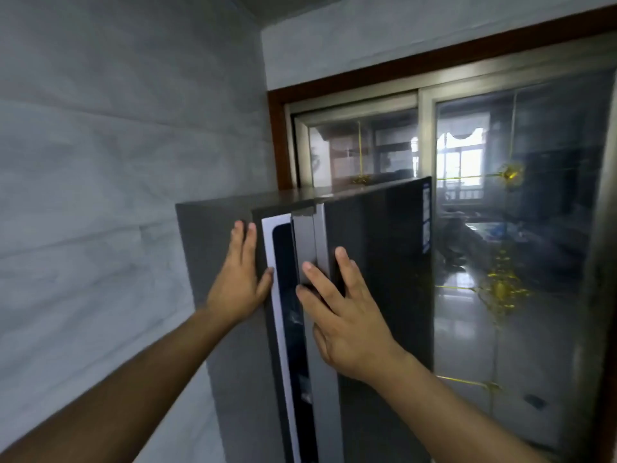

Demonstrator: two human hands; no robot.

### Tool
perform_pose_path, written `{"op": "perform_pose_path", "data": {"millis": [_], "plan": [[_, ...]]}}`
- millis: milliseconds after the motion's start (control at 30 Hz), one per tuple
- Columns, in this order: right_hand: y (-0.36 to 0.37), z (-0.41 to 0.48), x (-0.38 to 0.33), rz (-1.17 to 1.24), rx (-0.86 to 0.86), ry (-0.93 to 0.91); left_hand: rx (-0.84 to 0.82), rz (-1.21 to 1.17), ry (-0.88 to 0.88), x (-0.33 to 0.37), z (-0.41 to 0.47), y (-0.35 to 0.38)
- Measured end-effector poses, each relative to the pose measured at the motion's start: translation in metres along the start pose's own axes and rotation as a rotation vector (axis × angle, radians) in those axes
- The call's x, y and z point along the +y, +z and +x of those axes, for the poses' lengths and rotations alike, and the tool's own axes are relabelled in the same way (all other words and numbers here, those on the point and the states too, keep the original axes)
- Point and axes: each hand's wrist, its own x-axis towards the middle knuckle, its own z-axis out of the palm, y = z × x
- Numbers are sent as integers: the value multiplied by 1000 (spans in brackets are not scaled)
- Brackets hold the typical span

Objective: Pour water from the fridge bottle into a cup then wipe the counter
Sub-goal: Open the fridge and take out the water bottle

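Observation:
A tall dark grey fridge point(220, 295) stands against the tiled wall. Its glossy black door point(380, 262) is ajar by a narrow gap, with the white inner rim point(277, 312) showing and little of the dark inside visible. My left hand point(238, 279) lies flat with fingers spread on the fridge body, just left of the gap. My right hand point(347, 312) grips the door's grey edge strip point(307, 242), thumb on the strip and fingers on the door front. No bottle, cup or counter is in view.
A grey tiled wall point(100, 195) runs close along the fridge's left side. Behind and to the right is a sliding glass door point(500, 228) in a brown wooden frame point(277, 135), with gold ornaments, reflecting a room.

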Motion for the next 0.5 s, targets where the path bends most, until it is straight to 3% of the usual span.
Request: {"op": "perform_pose_path", "data": {"millis": [133,233,333,400,500], "plan": [[-37,-38,26,28,45,22,62,20,-11,8,27,-10],[-71,-63,38,40,120,148,95,19,21,7,41,-13],[-99,-74,31,-51,238,332,137,-11,15,11,44,-10],[-109,-71,24,-131,281,305,165,-19,9,13,44,-6],[-105,-55,21,-117,57,283,180,-17,-7,11,47,-4]]}}
